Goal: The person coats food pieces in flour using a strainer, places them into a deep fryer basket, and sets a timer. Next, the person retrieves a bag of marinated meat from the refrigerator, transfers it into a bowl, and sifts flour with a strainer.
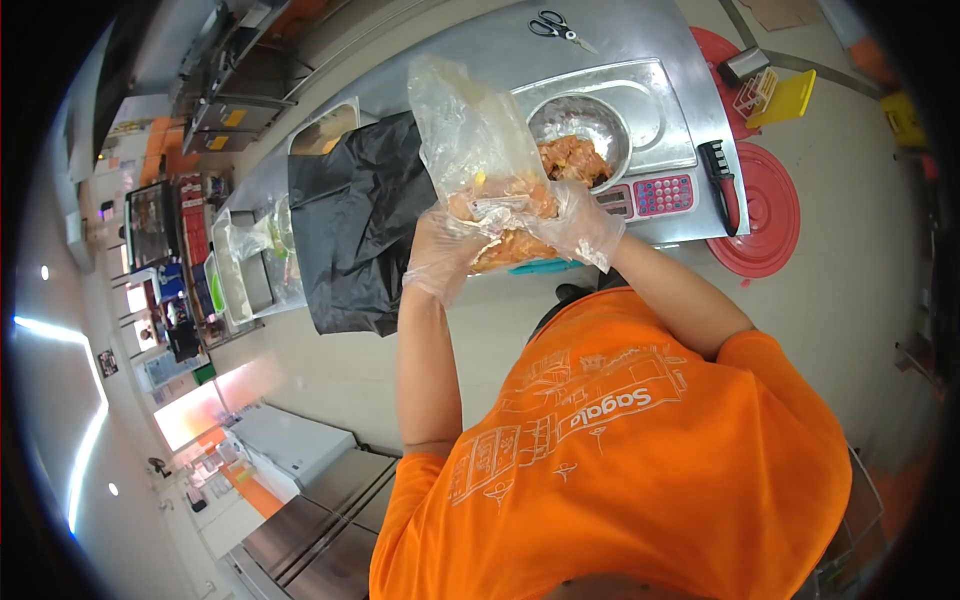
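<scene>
Steel counter [500, 40], meat in metal bowl [622, 128], both hands holding meat-filled bag [470, 125]

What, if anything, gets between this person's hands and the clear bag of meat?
Only thin see-through gloves: the left hand and right hand both hold the clear bag. The black plastic lies to one side, not in between.

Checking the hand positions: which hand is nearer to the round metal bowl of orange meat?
Right: the clear-gloved right hand is close to the near side of the bowl; the clear-gloved left hand is farther off, beside the black plastic sheet.
</scene>
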Motion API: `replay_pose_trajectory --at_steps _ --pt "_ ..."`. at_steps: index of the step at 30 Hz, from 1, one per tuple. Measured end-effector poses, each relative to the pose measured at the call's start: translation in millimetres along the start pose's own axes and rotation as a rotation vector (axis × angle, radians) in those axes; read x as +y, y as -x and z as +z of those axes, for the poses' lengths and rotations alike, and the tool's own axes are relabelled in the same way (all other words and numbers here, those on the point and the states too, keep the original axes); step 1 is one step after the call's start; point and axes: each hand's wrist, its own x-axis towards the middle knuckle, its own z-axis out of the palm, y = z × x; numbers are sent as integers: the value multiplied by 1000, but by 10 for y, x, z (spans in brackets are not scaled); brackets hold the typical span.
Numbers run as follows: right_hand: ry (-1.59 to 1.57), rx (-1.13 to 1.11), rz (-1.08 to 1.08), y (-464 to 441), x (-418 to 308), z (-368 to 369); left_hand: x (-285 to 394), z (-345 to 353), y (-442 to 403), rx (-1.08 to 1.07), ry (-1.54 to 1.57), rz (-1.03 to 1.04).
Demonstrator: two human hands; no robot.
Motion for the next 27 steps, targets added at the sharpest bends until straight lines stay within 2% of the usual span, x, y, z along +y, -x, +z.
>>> replay_pose_trajectory --at_steps 1,5,7,10,14,18,19,21,23,25,27 --pt "33 20 -49 14 -13 -18 -47 22 -9 43 8 12" --pt "-341 -16 105 30 -89 -24 -137 65 -54 146 41 6" --pt "-462 -80 231 35 -156 -84 -185 82 -58 80 91 1" --pt "-593 -51 186 96 -44 -49 -110 149 -103 33 22 -31" --pt "-667 135 105 249 -93 52 79 243 -282 26 -56 -125" --pt "-1028 302 15 310 268 353 229 501 -440 -95 -340 -46" --pt "-1081 288 23 365 188 323 241 520 -474 -121 -380 -19" --pt "-1153 197 216 391 98 178 284 493 -548 -181 -415 30" --pt "-1290 128 292 404 -24 27 374 507 -585 -204 -395 53" --pt "-1489 86 247 407 -141 -93 457 479 -651 -262 -491 81" --pt "-1486 110 203 347 -88 -90 564 568 -667 -291 -561 117"
